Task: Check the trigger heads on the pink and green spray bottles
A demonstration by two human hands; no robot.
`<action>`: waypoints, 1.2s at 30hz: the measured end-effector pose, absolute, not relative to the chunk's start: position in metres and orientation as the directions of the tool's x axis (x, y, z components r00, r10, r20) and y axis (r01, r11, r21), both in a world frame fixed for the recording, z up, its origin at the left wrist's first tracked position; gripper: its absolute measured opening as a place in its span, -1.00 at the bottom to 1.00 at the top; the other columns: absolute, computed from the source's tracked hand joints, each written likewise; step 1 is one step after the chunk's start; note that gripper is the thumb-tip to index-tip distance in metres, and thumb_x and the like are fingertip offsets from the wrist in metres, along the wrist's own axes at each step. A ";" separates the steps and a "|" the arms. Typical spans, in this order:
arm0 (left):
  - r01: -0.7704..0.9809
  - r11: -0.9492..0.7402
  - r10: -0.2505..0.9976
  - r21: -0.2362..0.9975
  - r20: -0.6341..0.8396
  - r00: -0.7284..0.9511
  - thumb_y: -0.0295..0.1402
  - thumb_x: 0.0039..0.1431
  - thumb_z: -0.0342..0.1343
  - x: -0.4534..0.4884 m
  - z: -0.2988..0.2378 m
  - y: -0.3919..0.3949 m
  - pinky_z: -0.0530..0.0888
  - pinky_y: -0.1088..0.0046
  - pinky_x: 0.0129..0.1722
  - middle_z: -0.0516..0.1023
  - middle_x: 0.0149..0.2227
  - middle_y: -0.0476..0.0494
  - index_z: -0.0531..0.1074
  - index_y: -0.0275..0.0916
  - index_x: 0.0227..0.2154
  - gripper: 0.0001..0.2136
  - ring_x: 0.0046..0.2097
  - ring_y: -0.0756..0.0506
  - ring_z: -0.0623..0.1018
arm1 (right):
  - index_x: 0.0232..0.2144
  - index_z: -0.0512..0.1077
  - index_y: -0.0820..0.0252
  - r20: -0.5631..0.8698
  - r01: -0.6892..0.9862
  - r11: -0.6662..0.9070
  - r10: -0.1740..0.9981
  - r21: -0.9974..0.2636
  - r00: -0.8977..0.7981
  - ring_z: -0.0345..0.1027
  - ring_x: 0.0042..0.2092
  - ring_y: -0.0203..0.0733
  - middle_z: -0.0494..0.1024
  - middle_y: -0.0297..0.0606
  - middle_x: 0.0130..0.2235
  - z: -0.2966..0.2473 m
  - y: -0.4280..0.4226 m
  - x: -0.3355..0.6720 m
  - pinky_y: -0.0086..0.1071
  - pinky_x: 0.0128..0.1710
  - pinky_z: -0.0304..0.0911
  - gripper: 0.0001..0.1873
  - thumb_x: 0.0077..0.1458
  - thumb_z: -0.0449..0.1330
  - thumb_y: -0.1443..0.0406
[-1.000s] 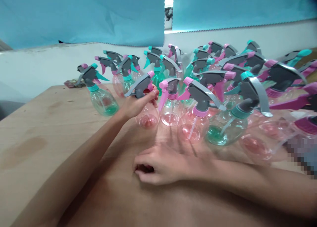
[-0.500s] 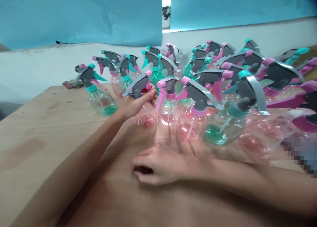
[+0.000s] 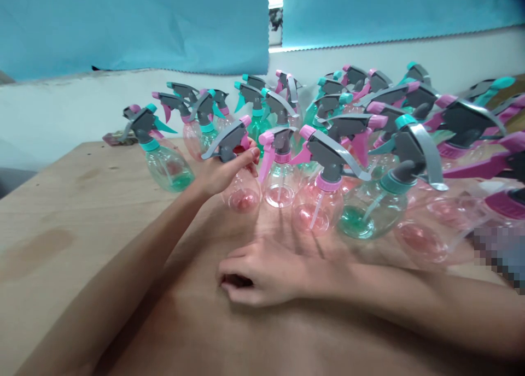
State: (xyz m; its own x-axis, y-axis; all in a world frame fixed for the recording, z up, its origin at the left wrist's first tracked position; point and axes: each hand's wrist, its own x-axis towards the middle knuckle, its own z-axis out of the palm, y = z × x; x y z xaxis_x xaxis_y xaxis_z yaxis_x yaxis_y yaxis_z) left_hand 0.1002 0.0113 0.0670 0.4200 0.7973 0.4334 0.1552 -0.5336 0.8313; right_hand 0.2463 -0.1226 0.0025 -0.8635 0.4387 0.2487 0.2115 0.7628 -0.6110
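Observation:
My left hand [image 3: 223, 171] is wrapped round the neck of a clear pink spray bottle [image 3: 241, 193] with a grey and pink trigger head; the bottle stands on the wooden table [image 3: 61, 212]. My right hand [image 3: 262, 272] rests on the table in front of the bottles, its fingers curled under with nothing visible in them. Right of the held bottle stand another pink spray bottle [image 3: 280, 186] and a third pink one [image 3: 314, 206], then a green-tinted bottle [image 3: 369, 215].
Several more spray bottles with grey, pink and teal heads crowd the table's back and right side. One green bottle [image 3: 166, 165] stands apart at the left. A white wall and blue sheets [image 3: 135, 26] rise behind. A blurred patch lies at the right edge.
Between the earliest frame and half a second ago the view moved a little; since then nothing has visibly changed. My left hand stays on the same bottle and my right hand stays on the table.

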 end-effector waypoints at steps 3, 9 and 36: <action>0.166 -0.543 0.796 0.823 0.442 0.413 -0.01 0.25 0.32 0.101 0.068 0.011 0.63 0.33 -0.30 0.60 -0.37 -0.03 0.50 -0.15 -0.33 -0.69 -0.41 -0.08 0.62 | -0.20 0.53 0.19 0.245 0.212 0.756 0.443 -0.619 -0.862 0.50 -0.26 -0.25 0.70 -0.26 -0.18 0.002 -0.123 0.246 -0.36 -0.21 0.27 -0.86 0.30 0.16 0.31; 0.155 -0.544 0.789 0.825 0.440 0.428 -0.02 0.26 0.31 0.101 0.070 0.010 0.62 0.33 -0.31 0.59 -0.37 -0.04 0.48 -0.17 -0.33 -0.69 -0.41 -0.08 0.61 | -0.19 0.53 0.20 0.261 0.205 0.761 0.442 -0.615 -0.858 0.51 -0.26 -0.24 0.71 -0.25 -0.17 -0.001 -0.123 0.244 -0.36 -0.21 0.29 -0.85 0.30 0.16 0.31; 0.199 -0.565 0.798 0.801 0.469 0.378 -0.08 0.24 0.33 0.098 0.065 0.012 0.58 0.38 -0.34 0.54 -0.52 0.00 0.49 -0.19 -0.49 -0.66 -0.45 -0.07 0.61 | -0.22 0.52 0.17 0.267 0.204 0.752 0.454 -0.627 -0.850 0.47 -0.31 -0.26 0.69 -0.29 -0.25 -0.004 -0.124 0.245 -0.37 -0.25 0.24 -0.86 0.31 0.16 0.28</action>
